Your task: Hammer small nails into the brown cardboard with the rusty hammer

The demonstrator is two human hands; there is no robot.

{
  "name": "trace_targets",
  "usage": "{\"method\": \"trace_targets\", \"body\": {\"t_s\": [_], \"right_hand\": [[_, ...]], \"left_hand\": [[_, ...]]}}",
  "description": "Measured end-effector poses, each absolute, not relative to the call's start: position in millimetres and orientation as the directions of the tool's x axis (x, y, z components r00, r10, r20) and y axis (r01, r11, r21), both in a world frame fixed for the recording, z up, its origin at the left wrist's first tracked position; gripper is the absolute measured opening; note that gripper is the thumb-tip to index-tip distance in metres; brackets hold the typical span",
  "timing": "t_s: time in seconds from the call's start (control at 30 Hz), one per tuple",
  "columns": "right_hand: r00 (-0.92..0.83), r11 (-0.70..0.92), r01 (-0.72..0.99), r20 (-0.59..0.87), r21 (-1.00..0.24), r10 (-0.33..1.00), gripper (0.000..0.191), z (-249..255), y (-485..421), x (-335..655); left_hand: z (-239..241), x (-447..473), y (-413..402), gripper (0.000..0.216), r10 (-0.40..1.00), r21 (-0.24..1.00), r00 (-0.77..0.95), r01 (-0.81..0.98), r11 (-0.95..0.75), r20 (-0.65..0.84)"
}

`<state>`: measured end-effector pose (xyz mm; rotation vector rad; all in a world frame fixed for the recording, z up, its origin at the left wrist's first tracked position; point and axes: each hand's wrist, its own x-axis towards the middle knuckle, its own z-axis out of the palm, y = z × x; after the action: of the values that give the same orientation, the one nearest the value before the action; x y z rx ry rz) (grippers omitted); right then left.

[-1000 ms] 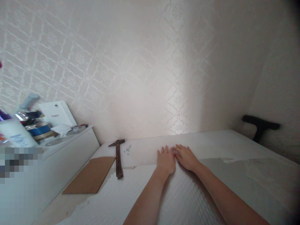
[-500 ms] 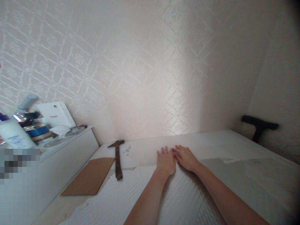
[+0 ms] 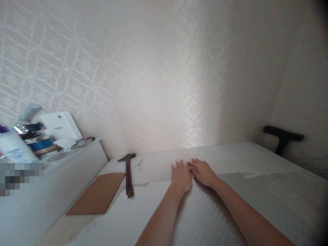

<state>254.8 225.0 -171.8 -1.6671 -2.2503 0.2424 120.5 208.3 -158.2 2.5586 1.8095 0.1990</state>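
My left hand (image 3: pixel 181 176) lies flat, palm down, with its fingers spread over the far edge of a white quilted sheet (image 3: pixel 151 208) and the white tabletop (image 3: pixel 156 171). Beside it, my right hand (image 3: pixel 205 173) also rests palm down, fingers stretched out and its fingertips close to the left thumb. Neither hand holds anything. To the left of them a hammer (image 3: pixel 128 176) with a worn wooden handle lies on the table, its head toward the wall. Several small shiny metal pieces (image 3: pixel 138 165), too small to make out, are scattered by the hammer head.
A brown board (image 3: pixel 98 193) lies left of the hammer. Against the table stands a white cabinet (image 3: pixel 77 171) carrying a white bottle (image 3: pixel 16 145), tape rolls (image 3: pixel 41 142) and a white box (image 3: pixel 61 124). A black T-shaped object (image 3: pixel 282 136) stands beyond the right edge, near the patterned wall (image 3: pixel 153 68).
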Motion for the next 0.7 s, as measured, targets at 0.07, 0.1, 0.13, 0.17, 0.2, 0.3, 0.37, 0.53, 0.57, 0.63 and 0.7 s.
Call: {"method": "trace_targets", "body": {"t_s": [0.07,0.1,0.13,0.17,0.2,0.3,0.37,0.53,0.57,0.63,0.7], "right_hand": [[-0.261,0.300,0.895,0.157,-0.331,0.952,0.046,-171.6,225.0,254.8],[-0.261,0.299,0.895,0.154,-0.332,0.953,0.046,-171.4,224.9,254.8],[-0.261,0.298,0.895,0.153,-0.332,0.953,0.046,-171.3,224.8,254.8],[-0.260,0.297,0.895,0.152,-0.332,0.953,0.046,-171.1,224.7,254.8],[-0.260,0.298,0.895,0.154,-0.332,0.953,0.046,-171.0,224.6,254.8],[-0.260,0.300,0.894,0.160,-0.331,0.952,0.046,-171.0,224.5,254.8],[-0.258,0.299,0.894,0.161,-0.333,0.953,0.046,-171.3,224.7,254.8],[-0.253,0.293,0.897,0.160,-0.332,0.954,0.046,-172.7,225.6,254.8],[-0.253,0.294,0.897,0.160,-0.330,0.954,0.046,-172.9,225.7,254.8],[-0.255,0.295,0.898,0.160,-0.326,0.954,0.046,-173.0,225.8,254.9],[-0.255,0.295,0.901,0.160,-0.319,0.953,0.046,-172.8,225.7,254.9]], "left_hand": [[-157.4,120.6,208.0,0.049,0.940,0.073,0.328,0.939,-0.335,0.097],[-157.2,120.6,208.0,0.049,0.940,0.074,0.329,0.939,-0.336,0.094],[-157.1,120.6,208.0,0.050,0.940,0.075,0.328,0.939,-0.335,0.091],[-157.2,120.6,208.2,0.050,0.941,0.078,0.328,0.939,-0.335,0.087],[-157.5,120.6,208.4,0.050,0.941,0.080,0.327,0.939,-0.334,0.084],[-159.3,120.4,208.9,0.050,0.940,0.084,0.328,0.938,-0.336,0.094],[-160.4,120.3,209.1,0.050,0.937,0.083,0.331,0.937,-0.340,0.108],[-160.6,120.3,209.2,0.050,0.938,0.081,0.330,0.937,-0.339,0.104],[-160.4,120.4,209.3,0.050,0.938,0.081,0.330,0.937,-0.339,0.104],[-160.0,120.5,209.4,0.050,0.938,0.083,0.330,0.937,-0.339,0.105],[-159.6,120.6,209.3,0.050,0.939,0.082,0.329,0.938,-0.338,0.105]]}}
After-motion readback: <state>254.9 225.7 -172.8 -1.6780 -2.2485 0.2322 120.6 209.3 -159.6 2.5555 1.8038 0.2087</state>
